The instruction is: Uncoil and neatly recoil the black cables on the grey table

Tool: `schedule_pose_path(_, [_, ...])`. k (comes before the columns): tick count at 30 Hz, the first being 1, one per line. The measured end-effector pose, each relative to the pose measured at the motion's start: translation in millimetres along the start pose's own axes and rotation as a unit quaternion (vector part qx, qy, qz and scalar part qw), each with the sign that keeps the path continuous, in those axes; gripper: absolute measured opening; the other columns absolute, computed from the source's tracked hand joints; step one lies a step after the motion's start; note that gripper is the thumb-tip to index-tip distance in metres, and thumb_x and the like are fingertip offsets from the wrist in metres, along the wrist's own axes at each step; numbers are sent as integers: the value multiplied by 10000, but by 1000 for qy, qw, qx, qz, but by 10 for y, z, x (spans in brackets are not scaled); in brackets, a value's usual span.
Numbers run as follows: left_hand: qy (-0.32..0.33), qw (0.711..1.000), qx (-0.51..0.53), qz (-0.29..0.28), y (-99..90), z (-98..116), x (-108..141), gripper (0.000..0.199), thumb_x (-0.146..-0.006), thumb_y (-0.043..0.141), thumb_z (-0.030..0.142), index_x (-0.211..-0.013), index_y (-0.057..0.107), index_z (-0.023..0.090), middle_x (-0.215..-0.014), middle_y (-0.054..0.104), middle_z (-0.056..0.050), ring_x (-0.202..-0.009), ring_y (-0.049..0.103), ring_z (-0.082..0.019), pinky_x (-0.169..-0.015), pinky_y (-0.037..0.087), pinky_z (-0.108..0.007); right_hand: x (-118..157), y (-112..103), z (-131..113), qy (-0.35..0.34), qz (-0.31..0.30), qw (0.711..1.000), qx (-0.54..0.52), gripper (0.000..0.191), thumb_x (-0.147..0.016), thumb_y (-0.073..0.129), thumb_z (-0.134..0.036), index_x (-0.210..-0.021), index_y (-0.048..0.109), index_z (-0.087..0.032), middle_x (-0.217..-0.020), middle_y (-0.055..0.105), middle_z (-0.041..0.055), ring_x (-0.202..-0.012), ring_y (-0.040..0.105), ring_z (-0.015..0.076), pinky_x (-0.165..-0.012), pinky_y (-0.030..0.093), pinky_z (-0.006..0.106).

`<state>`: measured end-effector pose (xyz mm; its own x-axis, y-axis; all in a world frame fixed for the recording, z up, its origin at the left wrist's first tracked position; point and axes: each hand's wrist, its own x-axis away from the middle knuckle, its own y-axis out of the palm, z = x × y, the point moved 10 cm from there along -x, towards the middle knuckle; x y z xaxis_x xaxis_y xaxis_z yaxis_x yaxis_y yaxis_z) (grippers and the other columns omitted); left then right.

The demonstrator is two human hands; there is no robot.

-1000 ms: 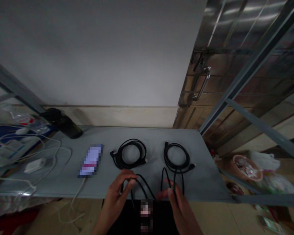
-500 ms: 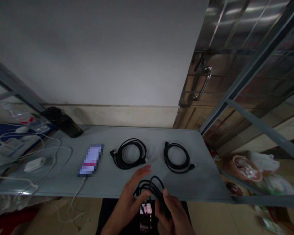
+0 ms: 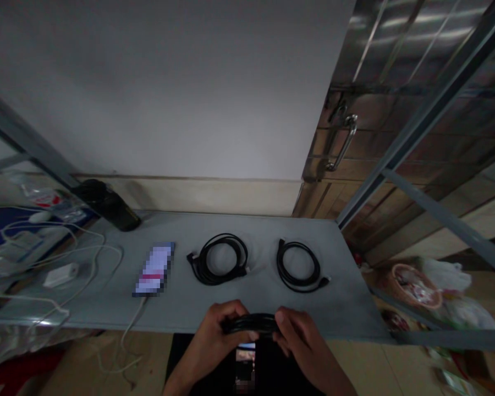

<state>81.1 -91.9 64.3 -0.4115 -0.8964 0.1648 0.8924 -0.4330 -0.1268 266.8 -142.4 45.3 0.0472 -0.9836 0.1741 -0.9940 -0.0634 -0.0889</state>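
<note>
Where white wall (image 3: 148,93) meets skirting (image 3: 198,197), a grey table (image 3: 334,308)

One camera worn on the person's head, looking forward and down, close above a grey table (image 3: 338,308), facing a white wall (image 3: 148,93) at the far side, a steel door (image 3: 379,126) far right, the left hand (image 3: 218,341) and right hand (image 3: 301,335) at the near edge of the frame, wide curved view
</note>
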Motion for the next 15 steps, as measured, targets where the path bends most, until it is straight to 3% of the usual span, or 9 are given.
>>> schedule_pose_path(4, [17, 999, -1, 27, -73, -12, -27, 558, -723, 966, 662, -679, 650, 204, -599, 548, 46, -603, 474, -140, -586, 373, -251, -151, 62, -137, -91, 17, 994, 65, 560, -1129, 530, -688, -826, 658, -235, -779, 625, -3, -795, 597, 191, -799, 493, 290])
schedule_pose_path(7, [31, 998, -27, 54, -90, -98, -43, 612, -773, 895, 745, -665, 616, 211, -583, 517, 43, -586, 444, -138, -571, 349, -254, -275, 121, -43, -135, 59, 988, 53, 595, -1126, 511, -687, -742, 572, -237, -692, 534, -22, -702, 523, 170, -694, 446, 285])
schedule_pose_path(11, [48, 992, -41, 111, -130, -275, -47, 694, -815, 784, 845, -620, 555, 219, -564, 456, 39, -571, 403, -138, -567, 336, -267, -405, 205, 171, -137, 91, 986, 32, 680, -1097, 443, -779, -661, 404, -258, -608, 368, -48, -601, 380, 145, -564, 326, 284])
schedule_pose_path(15, [50, 982, -24, 178, -222, -483, -57, 764, -820, 691, 939, -595, 533, 226, -579, 430, 24, -598, 414, -156, -587, 368, -286, -446, 204, 250, -128, 111, 985, 15, 739, -1040, 422, -890, -645, 389, -266, -587, 346, -46, -588, 362, 149, -540, 322, 286])
